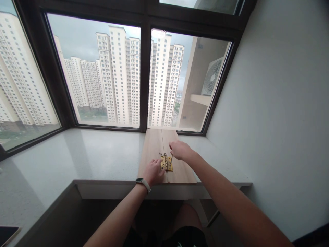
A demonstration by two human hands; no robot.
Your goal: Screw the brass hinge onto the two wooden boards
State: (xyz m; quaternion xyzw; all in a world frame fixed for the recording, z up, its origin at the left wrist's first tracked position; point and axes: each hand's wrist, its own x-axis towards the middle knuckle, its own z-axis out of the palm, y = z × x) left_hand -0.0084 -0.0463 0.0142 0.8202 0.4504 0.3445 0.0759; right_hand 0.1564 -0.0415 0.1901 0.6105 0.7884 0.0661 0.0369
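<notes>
A brass hinge [168,164] lies opened flat across the seam between two light wooden boards [151,147]. My left hand [153,171] is at its left leaf, thumb and fingertips pressed against it and holding it on the wood. Above the right leaf, my right hand [180,150] is closed around a slim metal tool [171,159], which points down at the leaf. The grip hides most of the tool, so its exact kind is unclear. Several small screws [163,154] are at the hinge's far edge.
The boards rest on a white windowsill counter [108,154], reaching from its front edge to the dark window frame [145,85]. A white wall [277,113] rises at the right. Part of a dark flat object [9,235] shows at lower left. My legs are below the counter.
</notes>
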